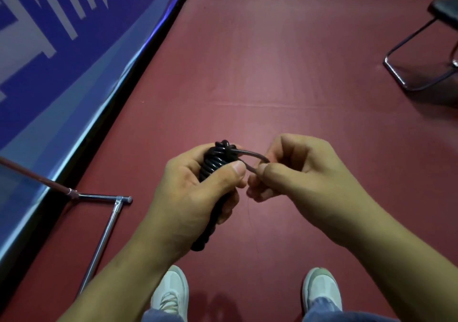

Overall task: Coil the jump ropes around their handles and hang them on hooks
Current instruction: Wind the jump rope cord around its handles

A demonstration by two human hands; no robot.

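Black cord, wound in tight turns, makes a thick bundle in the left hand [188, 197]. This is the jump rope [214, 163], coiled round its handles, which are hidden under the turns. The left hand is closed round the middle of the bundle, with the thumb [235, 170] pressed flat on the near side of the coil and the other fingers curled behind it. The bundle stands tilted, its knotted top sticking out above the fist and its lower end showing below the wrist.

A short loop [252, 156] of the cord comes out of the top of the bundle and bends to the right. The right hand [297, 173] pinches that loop between the thumb and the curled forefinger, just beside the left thumb, so the two hands almost touch. The remaining fingers of the right hand are folded in under the palm.

Both hands are held in front of the body, above a dark red floor [272, 73]. Below them are two white shoes [171, 289], and blue jeans [319, 306] at the bottom edge. To the left, a metal stand [109, 222] rests on the floor with one tube running toward the feet and a short crossbar at its far end. Behind it a blue banner [62, 49] with large pale letters runs slantwise along the floor's edge. Well apart, at the upper right, is a chair [421, 68] with a black seat and a bent metal frame.
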